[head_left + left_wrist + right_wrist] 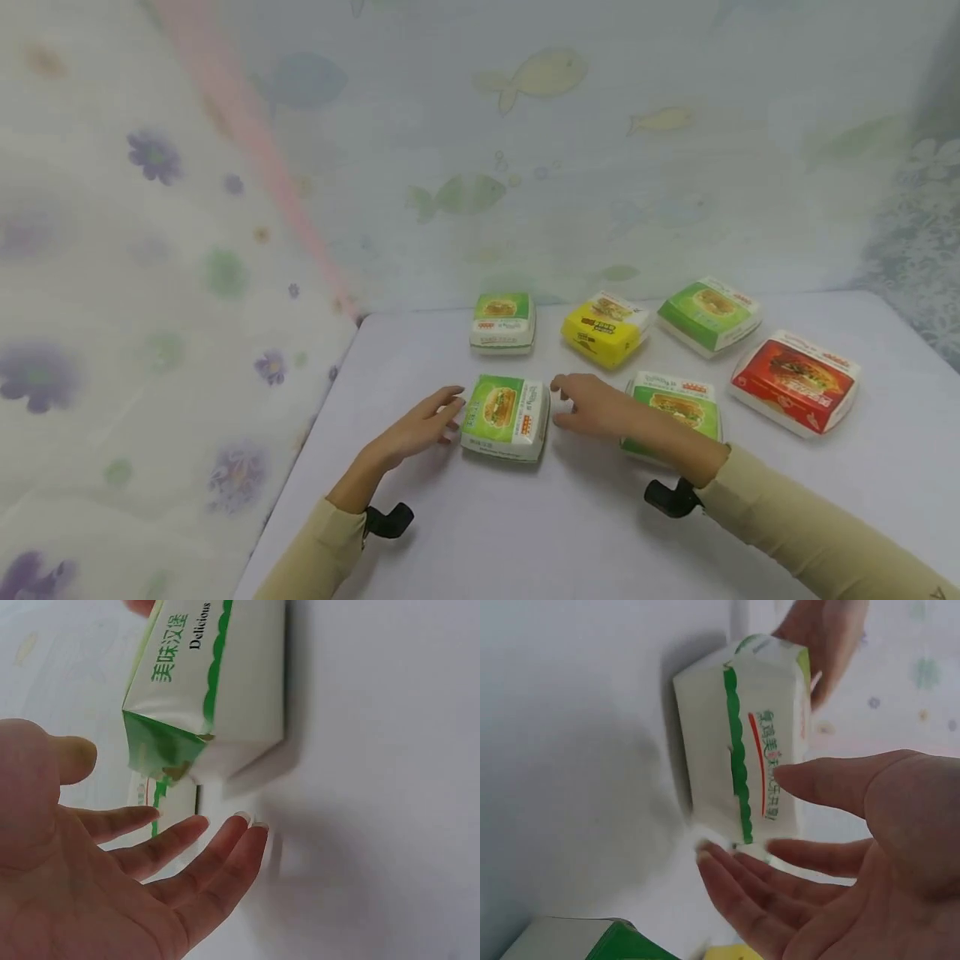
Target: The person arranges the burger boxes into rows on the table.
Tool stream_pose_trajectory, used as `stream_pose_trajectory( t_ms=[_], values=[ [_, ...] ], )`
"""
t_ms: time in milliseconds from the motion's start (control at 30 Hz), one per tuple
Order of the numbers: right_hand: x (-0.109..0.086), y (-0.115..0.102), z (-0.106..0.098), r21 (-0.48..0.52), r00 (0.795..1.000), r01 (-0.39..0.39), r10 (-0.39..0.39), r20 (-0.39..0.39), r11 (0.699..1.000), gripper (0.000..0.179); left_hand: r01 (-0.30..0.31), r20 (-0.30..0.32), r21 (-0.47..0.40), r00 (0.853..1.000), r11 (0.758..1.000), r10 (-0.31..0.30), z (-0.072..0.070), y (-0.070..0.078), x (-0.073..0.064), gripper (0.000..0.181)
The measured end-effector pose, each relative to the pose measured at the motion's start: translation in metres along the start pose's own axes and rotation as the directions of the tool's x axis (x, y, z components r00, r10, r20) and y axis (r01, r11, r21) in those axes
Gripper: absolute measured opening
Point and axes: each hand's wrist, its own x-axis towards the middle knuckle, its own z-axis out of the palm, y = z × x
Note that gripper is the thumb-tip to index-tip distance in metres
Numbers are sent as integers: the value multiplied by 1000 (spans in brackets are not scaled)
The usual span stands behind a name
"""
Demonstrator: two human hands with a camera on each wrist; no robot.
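A green and white burger box (504, 418) lies on the white table between the two hands, its printed lid facing up. On its left side is the left hand (422, 427), fingers extended and a small gap from the box in the left wrist view. Across from it the right hand (596, 406) has its thumb and fingers spread beside the box's right side. In the right wrist view, that thumb overlaps the burger box (742, 750); whether it touches cannot be made out. Neither hand grips anything. The right forearm partly covers another green and white box (678, 408).
Behind stand a green and white box (502, 323), a yellow box (606, 328) and a further green box (709, 315). A red box (797, 382) lies at the right. Patterned cloth (150, 333) hangs along the left side and the back of the table.
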Motion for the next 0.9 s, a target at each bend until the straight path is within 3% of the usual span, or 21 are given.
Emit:
stream_pose_trajectory(
  t_ms=[133, 300, 533, 900],
  values=[
    [9, 2, -3, -23, 1000, 4, -5, -20, 1000, 61, -30, 50, -3, 998, 1000, 30, 1, -4, -9, 59],
    [15, 5, 1, 2, 1000, 4, -4, -4, 1000, 58, -64, 110, 2, 992, 998, 64, 6, -4, -8, 61],
    [11, 2, 10, -28, 1000, 26, -26, -3, 999, 39, -63, 50, 35, 997, 997, 61, 0, 0, 2, 50],
    [15, -3, -13, -27, 989, 58, -54, 137, 998, 65, -29, 38, -1, 999, 1000, 29, 0, -9, -18, 55]
  ],
)
